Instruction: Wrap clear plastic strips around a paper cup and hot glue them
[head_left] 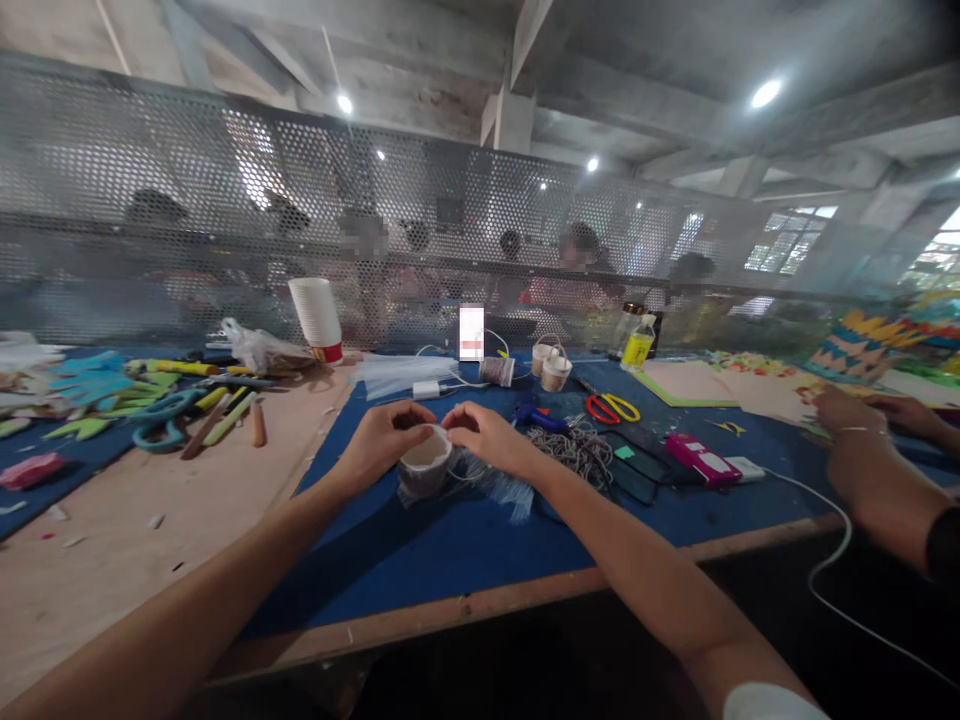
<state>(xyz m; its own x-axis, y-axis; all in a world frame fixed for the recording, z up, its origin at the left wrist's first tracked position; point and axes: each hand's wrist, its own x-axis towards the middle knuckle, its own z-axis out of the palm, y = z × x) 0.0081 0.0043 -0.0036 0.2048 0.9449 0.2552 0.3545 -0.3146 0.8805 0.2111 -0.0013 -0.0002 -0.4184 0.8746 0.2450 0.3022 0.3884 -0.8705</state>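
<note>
On the blue mat (352,560) in front of me stands a small pale cup (424,472), its open top tipped slightly toward me and its side wrapped in a whitish covering. My left hand (390,435) is closed at the far left of the rim, thumb and fingertips curled together. At the right of the rim my right hand (486,437) pinches with thumb and forefinger. Any thin strand between the fingertips is too small to make out. Beside the cup, white mesh (514,492) and a heap of grey cord (574,450) lie under my right forearm.
Red and yellow scissors (613,408), a blue glue gun (536,412), two small baskets (556,374) and a magenta box (701,458) lie beyond. Stacked paper cups (315,318) and teal scissors (166,418) are left. A co-worker's arm (874,470) works at right.
</note>
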